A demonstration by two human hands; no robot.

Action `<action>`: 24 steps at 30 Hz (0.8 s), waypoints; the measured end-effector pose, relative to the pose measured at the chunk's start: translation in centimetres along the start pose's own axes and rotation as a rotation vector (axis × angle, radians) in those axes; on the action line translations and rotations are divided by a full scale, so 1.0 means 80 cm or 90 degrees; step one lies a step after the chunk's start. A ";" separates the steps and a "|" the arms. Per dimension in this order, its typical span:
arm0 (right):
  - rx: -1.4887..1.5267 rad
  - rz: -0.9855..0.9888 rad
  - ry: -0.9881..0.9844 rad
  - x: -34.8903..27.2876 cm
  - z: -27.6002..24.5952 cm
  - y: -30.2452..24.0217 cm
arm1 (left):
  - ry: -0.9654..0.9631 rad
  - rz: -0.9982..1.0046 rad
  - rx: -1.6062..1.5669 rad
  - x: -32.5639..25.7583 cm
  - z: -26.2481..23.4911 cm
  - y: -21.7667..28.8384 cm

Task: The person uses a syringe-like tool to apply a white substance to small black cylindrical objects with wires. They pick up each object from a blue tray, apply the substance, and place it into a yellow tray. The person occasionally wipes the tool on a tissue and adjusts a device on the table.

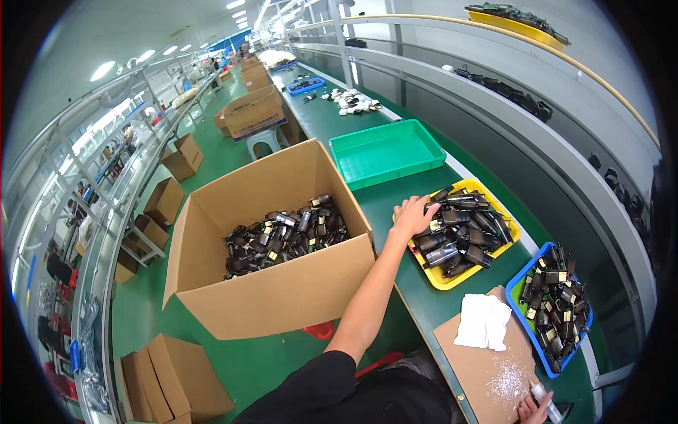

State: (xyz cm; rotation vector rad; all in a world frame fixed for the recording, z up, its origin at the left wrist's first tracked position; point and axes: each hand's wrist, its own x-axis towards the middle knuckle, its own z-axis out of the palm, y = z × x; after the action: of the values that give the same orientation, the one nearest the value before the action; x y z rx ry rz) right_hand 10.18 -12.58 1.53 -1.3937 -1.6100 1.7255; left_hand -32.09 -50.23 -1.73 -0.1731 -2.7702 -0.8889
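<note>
Lying in the yellow tray: black plastic parts [470,237], heaped loosely to the rim; the yellow tray [443,284] sits on the green table [381,203].
Left hand: the hand [413,215] reaches over the tray's left edge, fingers bent over the parts; cannot tell whether they pinch one.
Right hand: at the lower edge, the hand [531,410] has its fingers closed round a small bottle [548,403].
Cardboard sheet: under the bottle's tip, the sheet [459,360] bears white specks and a folded white cloth [484,321].
Blue tray: more black parts fill the tray [534,348] right of the sheet.
Green tray: beyond the yellow one, the tray [385,159] lies flat.
Open carton: left of the table, the carton [282,300] holds many black parts.
</note>
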 end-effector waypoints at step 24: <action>-0.089 -0.056 -0.436 -0.061 0.214 -0.056 | -0.058 0.024 -0.076 0.060 0.028 -0.027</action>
State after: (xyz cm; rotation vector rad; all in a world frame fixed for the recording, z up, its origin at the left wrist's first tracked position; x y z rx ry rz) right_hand -3.67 -24.20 4.77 -0.7911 -2.1272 2.2129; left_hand -37.55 -50.43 -3.52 -0.2931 -2.7878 -1.0619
